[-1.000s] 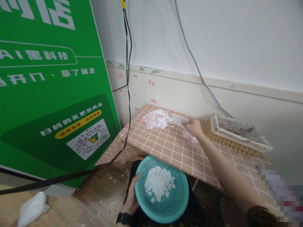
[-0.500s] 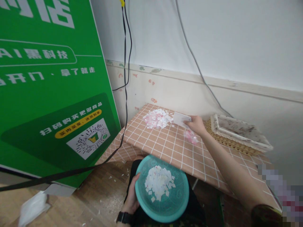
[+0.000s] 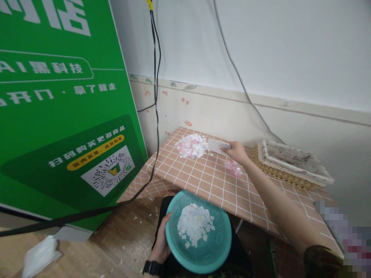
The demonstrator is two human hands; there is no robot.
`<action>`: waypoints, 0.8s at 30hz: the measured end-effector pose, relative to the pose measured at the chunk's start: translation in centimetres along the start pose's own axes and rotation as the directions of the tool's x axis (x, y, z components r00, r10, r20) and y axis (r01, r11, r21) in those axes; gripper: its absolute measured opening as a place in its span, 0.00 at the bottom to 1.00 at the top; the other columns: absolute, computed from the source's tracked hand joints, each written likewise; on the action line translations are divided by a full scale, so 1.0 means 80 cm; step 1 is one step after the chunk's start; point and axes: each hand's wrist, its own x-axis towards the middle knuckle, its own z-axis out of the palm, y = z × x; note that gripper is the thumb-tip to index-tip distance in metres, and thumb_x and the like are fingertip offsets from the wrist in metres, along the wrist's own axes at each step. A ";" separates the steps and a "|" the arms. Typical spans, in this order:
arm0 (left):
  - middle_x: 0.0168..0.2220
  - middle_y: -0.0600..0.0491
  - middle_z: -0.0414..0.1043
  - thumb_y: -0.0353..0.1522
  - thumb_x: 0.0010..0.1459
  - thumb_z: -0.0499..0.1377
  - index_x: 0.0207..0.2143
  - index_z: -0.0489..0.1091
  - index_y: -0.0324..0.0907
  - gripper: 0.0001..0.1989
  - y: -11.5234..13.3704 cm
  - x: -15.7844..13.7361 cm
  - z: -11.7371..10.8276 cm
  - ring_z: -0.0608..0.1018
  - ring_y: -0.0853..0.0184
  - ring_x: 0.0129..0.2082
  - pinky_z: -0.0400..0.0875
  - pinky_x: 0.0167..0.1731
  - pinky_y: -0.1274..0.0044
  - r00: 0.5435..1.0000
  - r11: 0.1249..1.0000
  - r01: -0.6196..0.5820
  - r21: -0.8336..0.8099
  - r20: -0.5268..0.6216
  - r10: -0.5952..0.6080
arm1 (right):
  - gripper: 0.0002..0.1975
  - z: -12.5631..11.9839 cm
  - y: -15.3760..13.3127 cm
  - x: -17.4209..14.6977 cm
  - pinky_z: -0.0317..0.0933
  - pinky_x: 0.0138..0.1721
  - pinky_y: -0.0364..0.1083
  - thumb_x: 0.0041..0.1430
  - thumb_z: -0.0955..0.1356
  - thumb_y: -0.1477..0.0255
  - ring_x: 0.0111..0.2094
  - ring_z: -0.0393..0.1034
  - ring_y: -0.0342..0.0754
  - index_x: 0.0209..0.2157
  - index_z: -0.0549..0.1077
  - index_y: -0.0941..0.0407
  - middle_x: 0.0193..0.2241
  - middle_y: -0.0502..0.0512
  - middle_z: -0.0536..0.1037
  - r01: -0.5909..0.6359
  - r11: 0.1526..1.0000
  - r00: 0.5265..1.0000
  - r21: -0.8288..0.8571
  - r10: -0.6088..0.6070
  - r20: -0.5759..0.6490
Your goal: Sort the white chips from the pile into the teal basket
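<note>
My left hand (image 3: 163,236) grips the left rim of a teal plastic colander (image 3: 222,247), held at lap level by the table's edge. A heap of small white paper-like pieces (image 3: 195,224) lies in it. Over the table, my right hand (image 3: 236,151) is closed on the right end of a flat white scraper (image 3: 216,146). Its far end meets the right side of a pile of white and pink pieces (image 3: 193,146) on the checked cloth. A small pinkish clear plastic bundle (image 3: 233,168) lies just below my right hand; its kind is unclear.
A cloth-lined wicker basket (image 3: 290,175) stands on the right of the table (image 3: 199,177). On the left rises a green printed cabinet (image 3: 58,127), with a black cable (image 3: 155,135) hanging before it. A white bag (image 3: 42,255) and scattered bits lie on the floor.
My right hand has moved slightly left with the scraper, bringing its far end up to the pile. My left hand and the colander have stayed in place.
</note>
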 end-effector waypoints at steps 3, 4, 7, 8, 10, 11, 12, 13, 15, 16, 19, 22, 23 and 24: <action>0.30 0.47 0.79 0.36 0.49 0.61 0.33 0.74 0.36 0.13 -0.001 0.001 -0.002 0.79 0.58 0.35 0.71 0.40 0.69 1.000 1.000 0.019 -0.010 0.008 -0.019 | 0.14 0.007 0.001 0.005 0.52 0.25 0.41 0.49 0.64 0.67 0.24 0.66 0.46 0.28 0.77 0.62 0.21 0.55 0.75 -0.009 1.000 1.000 -0.022 0.009 0.004; 0.30 0.47 0.79 0.36 0.49 0.61 0.33 0.74 0.36 0.13 -0.001 0.002 -0.002 0.79 0.58 0.35 0.71 0.40 0.68 1.000 1.000 0.016 -0.014 0.013 -0.016 | 0.13 0.008 0.001 0.006 0.52 0.25 0.41 0.49 0.64 0.68 0.24 0.66 0.46 0.29 0.77 0.62 0.22 0.55 0.75 -0.008 1.000 1.000 -0.016 0.008 0.004; 0.30 0.47 0.79 0.36 0.49 0.61 0.33 0.74 0.36 0.12 -0.001 0.003 -0.003 0.79 0.58 0.35 0.71 0.40 0.68 1.000 1.000 0.012 -0.018 0.026 -0.011 | 0.13 0.005 0.003 0.009 0.54 0.26 0.41 0.48 0.65 0.69 0.25 0.67 0.46 0.32 0.77 0.62 0.23 0.56 0.76 -0.006 1.000 1.000 0.016 0.005 0.031; 0.31 0.47 0.79 0.36 0.49 0.61 0.33 0.74 0.35 0.12 -0.001 0.003 -0.003 0.79 0.58 0.36 0.71 0.40 0.68 1.000 1.000 0.014 -0.019 0.027 -0.013 | 0.13 0.003 0.004 0.010 0.54 0.26 0.41 0.48 0.66 0.69 0.25 0.67 0.47 0.32 0.77 0.63 0.23 0.56 0.76 -0.010 1.000 0.999 0.020 0.010 0.043; 0.31 0.47 0.79 0.36 0.49 0.61 0.34 0.74 0.36 0.13 -0.001 0.003 -0.003 0.79 0.58 0.36 0.71 0.40 0.68 0.999 0.999 0.026 -0.024 0.028 -0.026 | 0.14 -0.003 0.005 0.013 0.55 0.26 0.41 0.47 0.66 0.70 0.26 0.68 0.47 0.33 0.77 0.63 0.23 0.57 0.77 -0.019 1.000 0.998 0.015 0.018 0.054; 0.31 0.48 0.79 0.36 0.49 0.61 0.34 0.74 0.36 0.13 -0.001 0.003 -0.002 0.79 0.58 0.36 0.71 0.40 0.69 0.999 0.999 0.034 -0.028 0.027 -0.033 | 0.14 -0.005 0.006 0.014 0.55 0.26 0.41 0.47 0.66 0.70 0.26 0.68 0.47 0.33 0.77 0.63 0.24 0.58 0.77 -0.017 1.000 0.999 0.010 0.016 0.049; 0.31 0.48 0.79 0.36 0.49 0.61 0.34 0.74 0.36 0.13 -0.001 0.003 -0.002 0.79 0.59 0.36 0.71 0.40 0.69 0.999 0.999 0.036 -0.031 0.026 -0.035 | 0.14 -0.006 0.006 0.015 0.55 0.26 0.41 0.47 0.66 0.70 0.27 0.68 0.47 0.33 0.77 0.63 0.24 0.58 0.77 -0.012 1.000 0.999 0.004 0.012 0.039; 0.31 0.48 0.79 0.36 0.49 0.61 0.34 0.74 0.36 0.13 -0.001 0.002 -0.002 0.79 0.59 0.36 0.71 0.40 0.69 0.999 0.999 0.037 -0.032 0.024 -0.036 | 0.13 -0.007 0.007 0.016 0.55 0.26 0.41 0.47 0.66 0.70 0.27 0.68 0.47 0.33 0.77 0.63 0.25 0.58 0.77 -0.007 1.000 1.000 -0.005 0.007 0.026; 0.30 0.48 0.79 0.36 0.49 0.61 0.33 0.75 0.36 0.13 0.000 0.002 -0.001 0.79 0.59 0.35 0.71 0.40 0.69 1.000 0.999 0.028 -0.026 0.011 -0.028 | 0.14 -0.006 0.008 0.017 0.54 0.26 0.41 0.47 0.66 0.69 0.27 0.68 0.47 0.33 0.77 0.63 0.26 0.58 0.77 -0.010 1.000 1.000 -0.026 0.011 0.008; 0.30 0.49 0.79 0.36 0.48 0.62 0.33 0.75 0.36 0.12 0.000 0.002 -0.001 0.79 0.59 0.35 0.71 0.40 0.69 1.000 1.000 0.019 -0.019 0.001 -0.019 | 0.14 -0.005 0.008 0.018 0.54 0.26 0.41 0.47 0.66 0.69 0.26 0.68 0.46 0.32 0.77 0.62 0.25 0.58 0.77 -0.016 0.999 1.000 -0.034 0.016 0.003; 0.29 0.49 0.79 0.36 0.47 0.62 0.32 0.75 0.36 0.12 0.000 0.002 -0.002 0.79 0.59 0.34 0.71 0.40 0.69 1.000 1.000 0.000 0.001 -0.023 0.000 | 0.14 -0.001 0.009 0.019 0.53 0.26 0.41 0.48 0.65 0.69 0.25 0.67 0.46 0.32 0.77 0.62 0.24 0.57 0.77 -0.021 0.999 1.000 -0.042 0.021 0.002; 0.29 0.49 0.79 0.36 0.48 0.62 0.32 0.74 0.36 0.12 -0.001 0.002 -0.002 0.79 0.59 0.34 0.71 0.39 0.70 1.000 1.000 -0.009 0.008 -0.020 0.010 | 0.14 0.000 0.009 0.022 0.52 0.25 0.41 0.47 0.64 0.69 0.25 0.66 0.46 0.30 0.77 0.62 0.23 0.57 0.76 -0.027 0.998 0.999 -0.056 0.026 -0.033; 0.29 0.49 0.79 0.36 0.48 0.62 0.33 0.74 0.36 0.12 -0.001 0.001 -0.001 0.79 0.59 0.34 0.71 0.39 0.70 1.000 1.000 -0.009 0.007 -0.023 0.009 | 0.13 0.000 0.009 0.024 0.52 0.25 0.41 0.47 0.64 0.69 0.25 0.66 0.46 0.30 0.76 0.62 0.23 0.57 0.76 -0.038 0.997 0.998 -0.064 0.035 -0.050; 0.29 0.49 0.79 0.35 0.48 0.62 0.33 0.74 0.36 0.12 0.000 0.001 -0.001 0.79 0.59 0.34 0.71 0.39 0.70 1.000 1.000 -0.004 0.005 -0.030 0.004 | 0.13 0.000 0.008 0.026 0.52 0.25 0.41 0.46 0.64 0.69 0.25 0.66 0.46 0.29 0.76 0.62 0.22 0.57 0.75 -0.052 0.996 0.997 -0.073 0.047 -0.068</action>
